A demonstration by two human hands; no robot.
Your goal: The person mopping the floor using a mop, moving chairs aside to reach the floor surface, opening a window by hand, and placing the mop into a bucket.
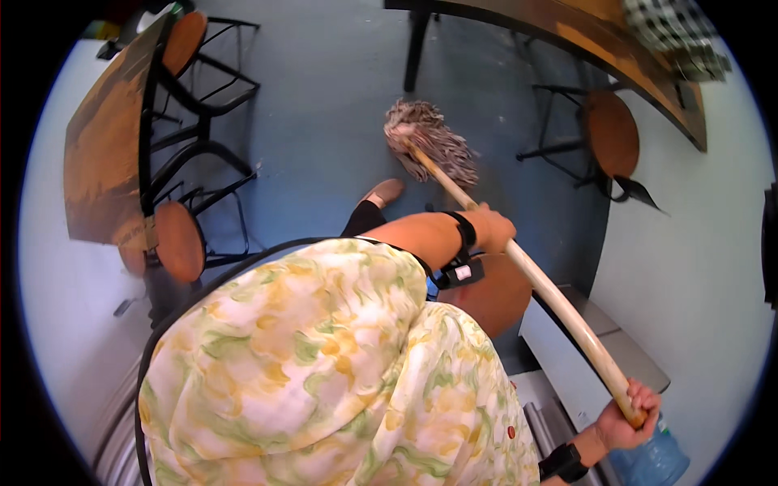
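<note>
Both of my hands grip a string mop's pale wooden handle, which slants from upper middle to lower right. My left hand wraps around the handle partway along, with a black strap at the wrist. My right hand closes around the handle's top end at the lower right, with a black band on that wrist. The grey-brown mop head lies spread on the blue-grey floor, just ahead of my shoe.
Stools with black metal legs stand by a wooden table at left. Another table and a stool are at upper right. A round seat is below my left forearm. A blue water jug stands near my right hand.
</note>
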